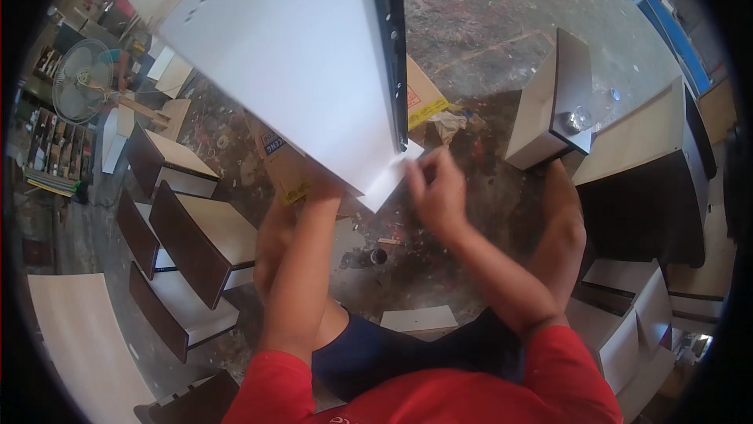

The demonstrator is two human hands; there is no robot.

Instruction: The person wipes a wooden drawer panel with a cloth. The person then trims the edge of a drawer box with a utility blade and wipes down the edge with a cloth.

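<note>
A large white drawer or box panel (pixel 294 71) stands tilted before me, with a black perforated metal slide rail (pixel 393 41) along its right edge. A smaller white flap or panel (pixel 379 191) juts out below the rail's near end. My left hand (pixel 325 184) reaches behind the large panel's lower left edge, which hides its fingers. Close to the near end of the rail is my right hand (pixel 438 191), its fingers curled and blurred by motion. Whether it holds something small cannot be made out. Behind the panel lies a cardboard box (pixel 423 94) with yellow tape.
Dark-fronted drawers (pixel 200 236) stand at my left. An upright drawer (pixel 535 106) and a dark cabinet (pixel 641 206) are at my right. A dark tool (pixel 365 257) and a white board (pixel 419 318) lie between my legs. A fan (pixel 82 80) stands far left, a person's arm (pixel 122 68) nearby.
</note>
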